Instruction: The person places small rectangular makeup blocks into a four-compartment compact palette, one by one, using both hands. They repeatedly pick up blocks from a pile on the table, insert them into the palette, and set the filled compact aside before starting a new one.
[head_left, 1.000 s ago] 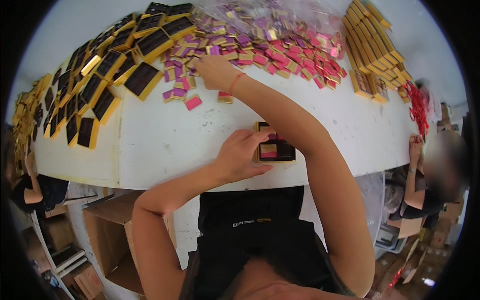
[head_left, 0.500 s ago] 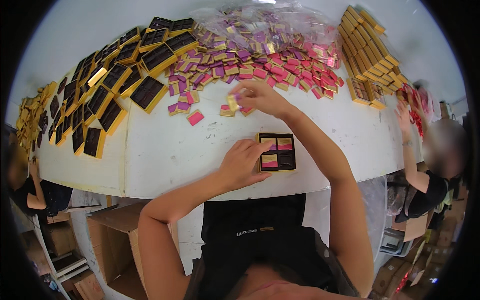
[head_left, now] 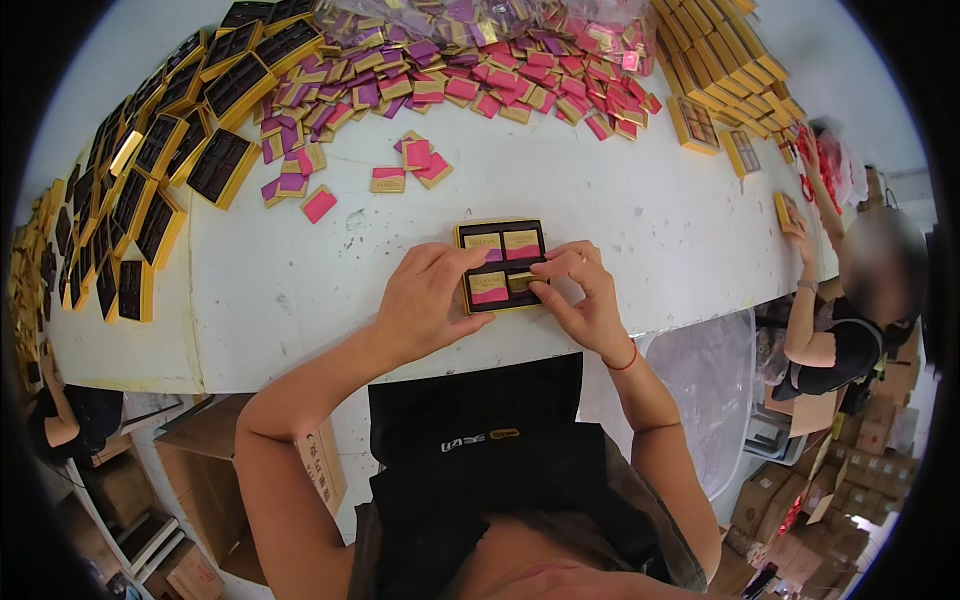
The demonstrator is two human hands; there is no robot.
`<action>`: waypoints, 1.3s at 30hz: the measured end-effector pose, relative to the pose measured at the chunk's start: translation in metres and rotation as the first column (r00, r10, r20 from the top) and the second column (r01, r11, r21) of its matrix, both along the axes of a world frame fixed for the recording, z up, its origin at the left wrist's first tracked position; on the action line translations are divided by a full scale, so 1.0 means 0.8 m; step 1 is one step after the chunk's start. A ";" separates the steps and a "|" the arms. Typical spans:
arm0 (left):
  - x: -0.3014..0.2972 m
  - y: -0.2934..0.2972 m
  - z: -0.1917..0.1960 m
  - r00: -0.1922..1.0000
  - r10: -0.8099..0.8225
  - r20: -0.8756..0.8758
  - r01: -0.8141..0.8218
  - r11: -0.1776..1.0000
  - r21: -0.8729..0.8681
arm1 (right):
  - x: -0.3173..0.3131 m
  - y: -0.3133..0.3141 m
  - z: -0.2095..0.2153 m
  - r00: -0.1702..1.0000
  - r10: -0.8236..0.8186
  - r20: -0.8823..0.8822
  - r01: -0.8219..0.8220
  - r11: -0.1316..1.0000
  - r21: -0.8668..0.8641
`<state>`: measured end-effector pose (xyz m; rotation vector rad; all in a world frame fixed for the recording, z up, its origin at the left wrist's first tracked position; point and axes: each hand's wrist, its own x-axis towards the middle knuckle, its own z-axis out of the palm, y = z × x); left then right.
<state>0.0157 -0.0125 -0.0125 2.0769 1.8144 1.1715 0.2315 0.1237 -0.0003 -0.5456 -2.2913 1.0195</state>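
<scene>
Crowding white table (head_left: 640, 215): wrapped squares (head_left: 520, 70).

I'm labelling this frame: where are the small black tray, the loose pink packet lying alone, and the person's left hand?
small black tray (head_left: 503, 232): head view, its far gold rim.
loose pink packet (head_left: 319, 205): head view, its middle.
left hand (head_left: 428, 300): head view, back of the hand.

Tray's (head_left: 503, 262) lower corners under fingers.
</scene>
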 end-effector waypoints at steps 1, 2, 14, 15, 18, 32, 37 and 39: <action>0.001 0.000 0.001 1.000 -0.002 -0.010 0.002 1.000 0.002 | 0.001 0.001 0.003 0.999 -0.015 0.036 0.012 0.997 0.078; 0.001 0.000 0.001 1.000 -0.002 -0.019 0.002 1.000 0.004 | 0.000 0.001 0.002 0.999 -0.010 0.044 0.004 0.990 0.140; 0.030 0.006 0.008 0.941 -0.062 -0.332 0.077 0.996 0.034 | -0.004 0.038 0.070 0.870 0.347 0.351 -0.473 0.787 0.395; 0.032 0.011 0.004 0.929 -0.059 -0.365 0.087 0.994 0.060 | -0.014 0.057 0.070 0.887 0.330 0.324 -0.439 0.820 0.366; 0.032 0.012 0.006 0.968 -0.101 -0.230 0.106 0.994 0.009 | -0.077 0.149 0.066 0.947 0.259 0.189 -0.307 0.905 0.296; 0.001 0.014 0.004 0.956 -0.288 -0.049 0.287 0.958 -0.026 | -0.316 0.491 0.129 0.645 -0.504 0.574 -0.109 0.683 0.722; 0.002 0.015 0.005 0.974 -0.227 -0.020 0.226 0.974 -0.023 | -0.275 0.438 0.148 0.733 -0.479 0.483 -0.160 0.569 0.807; -0.003 0.017 0.002 0.981 -0.193 0.010 0.193 0.981 -0.002 | -0.231 0.385 0.154 0.842 -0.358 0.403 -0.085 0.651 0.755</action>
